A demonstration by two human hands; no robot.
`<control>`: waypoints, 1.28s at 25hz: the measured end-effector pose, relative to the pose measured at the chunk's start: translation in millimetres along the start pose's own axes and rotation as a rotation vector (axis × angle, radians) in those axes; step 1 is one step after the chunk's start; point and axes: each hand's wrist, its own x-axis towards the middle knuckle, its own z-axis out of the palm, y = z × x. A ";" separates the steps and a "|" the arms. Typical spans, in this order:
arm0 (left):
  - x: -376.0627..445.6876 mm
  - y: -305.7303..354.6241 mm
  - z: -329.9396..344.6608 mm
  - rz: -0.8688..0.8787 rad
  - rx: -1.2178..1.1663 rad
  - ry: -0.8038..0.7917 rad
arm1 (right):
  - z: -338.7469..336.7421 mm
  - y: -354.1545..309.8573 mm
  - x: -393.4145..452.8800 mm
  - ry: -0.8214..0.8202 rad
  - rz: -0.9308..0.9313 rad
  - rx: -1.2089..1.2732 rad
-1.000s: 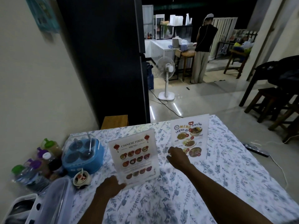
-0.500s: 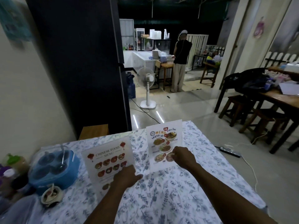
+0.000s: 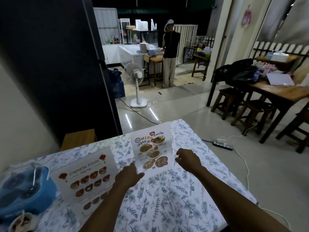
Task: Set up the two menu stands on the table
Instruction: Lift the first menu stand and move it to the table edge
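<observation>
A: Acrylic, both of them. Clear upright stand with the white Thai food menu sheet point(image 3: 153, 149) sits between the hands. Left hand point(image 3: 128, 175) is at its near-left bottom corner, fingers loosely curled; whether it touches the base, cannot tell. Right hand point(image 3: 188, 159) is just right of the stand, fingers half curled, gripping nothing, a visible gap to the stand's edge.

B: And the second one?

A: Clear stand with the white "Chinese Food Menu" sheet point(image 3: 87, 178) is left of the left hand, just beyond the wrist, upright, leaning back slightly. Nobody holds it. Both stand on the blue-and-white floral tablecloth point(image 3: 167, 198).

B: So basically done?

A: Looks close. I'd guess only squaring up the Thai one remains.

B: Risks?

A: Three. Left forearm runs right alongside the Chinese stand; pulling the arm back carelessly could clip it and tip it. Second, a one-sided nudge at the Thai stand's bottom corner would twist it rather than slide it, or drag the cloth and rock it. Third, the round blue plastic condiment caddy point(image 3: 23, 193) sits just left of the Chinese stand, so shoving that stand further from the hands would bump it.

B: Fix?

A: Lift both hands straight up and away.
</observation>
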 end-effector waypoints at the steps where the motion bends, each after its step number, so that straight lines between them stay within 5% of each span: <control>1: 7.2 1.9 2.0 -0.029 -0.019 0.005 | 2.9 4.8 7.6 -0.012 0.000 0.009; 7: 45.5 18.4 3.9 -0.235 -0.194 0.157 | 24.7 20.7 67.8 -0.117 -0.009 0.055; 16: 65.1 26.0 6.8 -0.293 -0.324 0.277 | 42.3 26.5 119.5 -0.293 -0.201 0.149; 32: 78.8 51.1 -30.1 0.017 -0.358 0.275 | -22.7 27.3 106.0 -0.164 -0.199 0.174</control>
